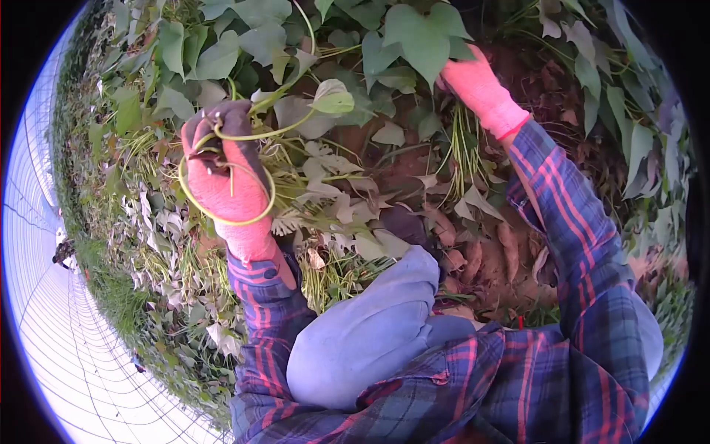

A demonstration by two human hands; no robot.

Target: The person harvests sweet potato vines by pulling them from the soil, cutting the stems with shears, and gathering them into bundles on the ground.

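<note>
My left hand (229, 177), in a pink glove with a dark palm coating, is closed on a sweet potato vine (277, 133). The vine's pale green stem loops around the glove, and its other end runs right to a small leaf. My right hand (479, 92), in a matching glove, reaches in among broad green leaves (425, 37). Its fingers curl inward, partly behind a leaf, so what they grip is hidden. A bunch of thin stems (462, 148) hangs just below that hand. Several sweet potatoes (508, 250) lie on the soil nearer my knee.
My bent knee (370, 325) in blue trousers is low in the middle. Wilted leaves and cut stems (336, 277) cover the ground beside it. Dense vines spread left and right. A curved, ribbed plastic greenhouse wall (81, 355) runs along the left.
</note>
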